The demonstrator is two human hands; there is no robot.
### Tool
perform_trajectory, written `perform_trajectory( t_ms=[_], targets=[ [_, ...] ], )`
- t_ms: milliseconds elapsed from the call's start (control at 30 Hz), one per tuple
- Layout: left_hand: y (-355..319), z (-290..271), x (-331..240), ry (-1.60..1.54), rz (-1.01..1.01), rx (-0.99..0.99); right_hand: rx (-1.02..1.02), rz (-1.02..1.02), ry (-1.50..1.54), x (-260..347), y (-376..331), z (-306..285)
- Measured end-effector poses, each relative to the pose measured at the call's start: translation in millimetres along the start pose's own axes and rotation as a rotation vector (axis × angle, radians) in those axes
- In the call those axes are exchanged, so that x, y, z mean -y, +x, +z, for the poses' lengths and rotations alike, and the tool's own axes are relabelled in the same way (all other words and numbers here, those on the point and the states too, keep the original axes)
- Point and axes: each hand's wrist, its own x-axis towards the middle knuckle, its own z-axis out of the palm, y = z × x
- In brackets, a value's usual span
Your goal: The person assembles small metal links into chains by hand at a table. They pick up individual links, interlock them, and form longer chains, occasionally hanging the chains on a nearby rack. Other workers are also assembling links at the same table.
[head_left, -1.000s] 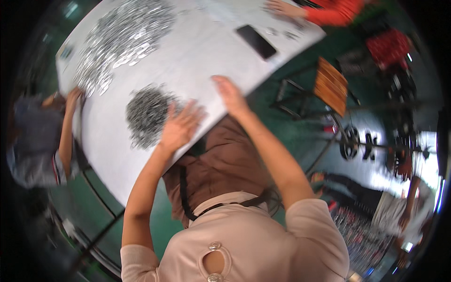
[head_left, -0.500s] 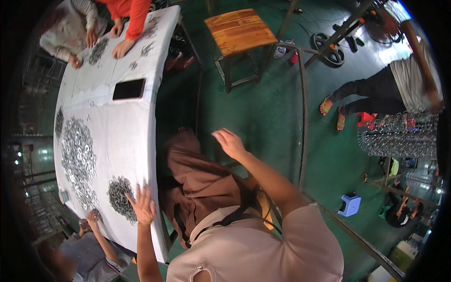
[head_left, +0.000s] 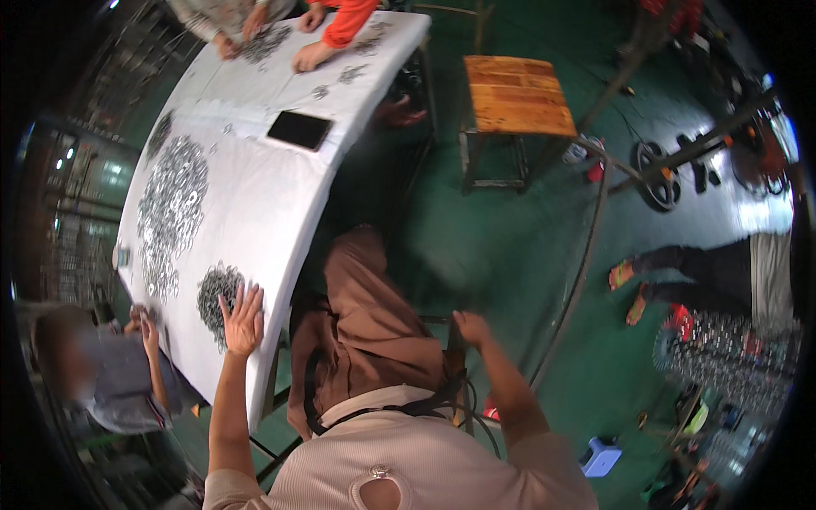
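My left hand (head_left: 243, 321) lies spread at the near edge of the white-covered table (head_left: 246, 212). Its fingertips reach the right side of a small heap of dark metal rings (head_left: 218, 293); I see nothing held in it. My right hand (head_left: 472, 329) is low at my right side, by a dark upright bar of the seat. The fingers there are mostly turned away, so a grip on the bar cannot be made out. A larger spread of shiny metal rings (head_left: 172, 208) covers the table's left part.
A black phone (head_left: 299, 130) lies farther along the table. Co-workers' hands (head_left: 314, 56) work over rings at the far end. Another seated person (head_left: 123, 374) is at the left. A wooden stool (head_left: 518, 95) stands ahead right, with metal frame bars (head_left: 586, 246) beyond my right side.
My right hand has come down from its raised, open pose to beside the seat. My left hand has settled against the ring heap. The whole view has turned.
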Motion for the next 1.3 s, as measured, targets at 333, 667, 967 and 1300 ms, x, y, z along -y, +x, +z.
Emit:
perform_trajectory(
  t_ms=[333, 667, 967, 1300],
  targets=[
    [-7, 2, 4, 0.052, -0.255, -0.06, 0.002, -0.176, -0.037, 104, 66, -41],
    [-35, 33, 14, -0.163, -0.355, -0.38, 0.047, -0.34, -0.101, 244, 113, -78],
    [-46, 47, 23, -0.434, -0.314, -0.646, 0.118, -0.36, -0.295, 327, 90, -44],
    [-60, 28, 37, -0.723, -0.135, -0.407, 0.367, -0.039, -0.935, 281, -34, 2]
  ],
)
